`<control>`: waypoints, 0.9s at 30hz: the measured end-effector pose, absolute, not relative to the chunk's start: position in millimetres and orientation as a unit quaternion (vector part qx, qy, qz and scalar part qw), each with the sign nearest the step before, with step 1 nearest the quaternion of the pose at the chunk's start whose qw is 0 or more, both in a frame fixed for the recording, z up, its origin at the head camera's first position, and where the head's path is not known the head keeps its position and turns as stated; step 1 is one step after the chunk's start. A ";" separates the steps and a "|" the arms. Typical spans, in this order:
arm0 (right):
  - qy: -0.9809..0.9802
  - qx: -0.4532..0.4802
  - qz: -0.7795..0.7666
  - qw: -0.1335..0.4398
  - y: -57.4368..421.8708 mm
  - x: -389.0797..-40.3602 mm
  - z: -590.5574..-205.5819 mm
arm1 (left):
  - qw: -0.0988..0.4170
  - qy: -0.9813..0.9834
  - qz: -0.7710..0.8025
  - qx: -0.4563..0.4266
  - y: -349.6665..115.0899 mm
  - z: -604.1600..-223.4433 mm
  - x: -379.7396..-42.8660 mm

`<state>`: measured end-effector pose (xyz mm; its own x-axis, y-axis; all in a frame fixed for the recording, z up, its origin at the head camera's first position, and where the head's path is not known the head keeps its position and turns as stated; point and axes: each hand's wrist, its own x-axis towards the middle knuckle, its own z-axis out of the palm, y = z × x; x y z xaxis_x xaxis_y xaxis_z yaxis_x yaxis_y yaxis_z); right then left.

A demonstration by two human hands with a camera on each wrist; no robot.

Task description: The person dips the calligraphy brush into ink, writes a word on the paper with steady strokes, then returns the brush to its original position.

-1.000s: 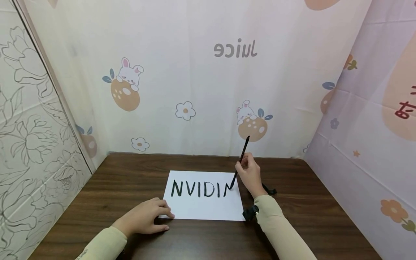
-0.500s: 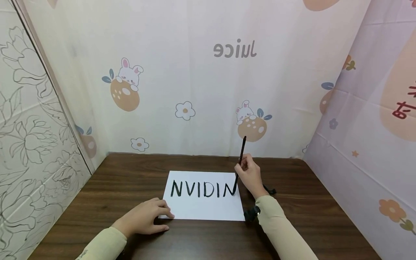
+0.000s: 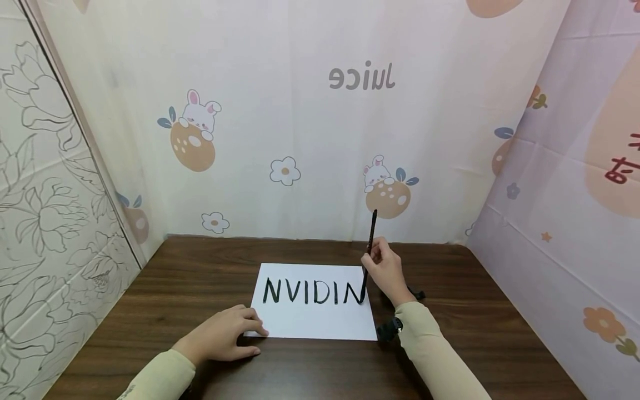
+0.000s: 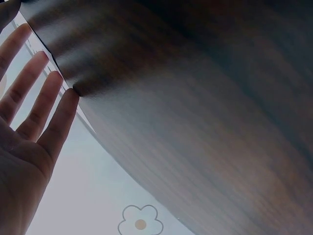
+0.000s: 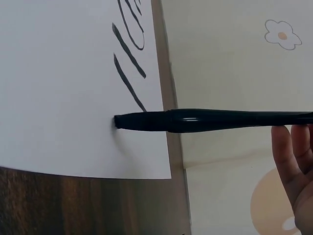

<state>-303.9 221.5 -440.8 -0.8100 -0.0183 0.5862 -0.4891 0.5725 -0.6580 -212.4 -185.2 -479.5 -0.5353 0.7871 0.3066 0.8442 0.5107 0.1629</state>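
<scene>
A white sheet of paper (image 3: 310,323) lies on the table, bearing the black brush-written letters "NVIDIN" (image 3: 314,291). My right hand (image 3: 386,270) pinches a dark writing brush (image 3: 371,236) partway up its handle, nearly upright in the head view. The black tip of the brush (image 5: 128,121) touches the paper at the lower end of the last stroke. My left hand (image 3: 227,332) rests with spread fingers at the sheet's lower left corner, fingertips on the paper. In the left wrist view that hand (image 4: 29,132) shows its fingers fairly straight along the paper's edge.
The dark wooden table (image 3: 165,294) reaches back to a printed curtain (image 3: 320,139) with rabbits and flowers. Patterned hangings (image 3: 565,166) stand along both sides. A black strap with a small device (image 3: 389,330) sits at my right wrist.
The brush tip has moved down and slightly right, drawing the slanting stroke of the last letter longer. The brush's top has swung a little left. My left hand has stayed put.
</scene>
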 end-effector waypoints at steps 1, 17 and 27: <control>-0.842 0.152 0.438 0.275 221.7 -304.3 -440.6 | 0.097 -0.863 -0.148 -0.472 -185.1 -479.4 -212.5; -0.820 0.145 0.465 0.301 214.9 -307.0 -437.8 | 0.093 -0.866 -0.152 -0.468 -185.1 -479.5 -211.3; -0.813 0.145 0.476 0.301 209.7 -308.1 -440.3 | 0.093 -0.865 -0.150 -0.469 -184.9 -478.8 -211.4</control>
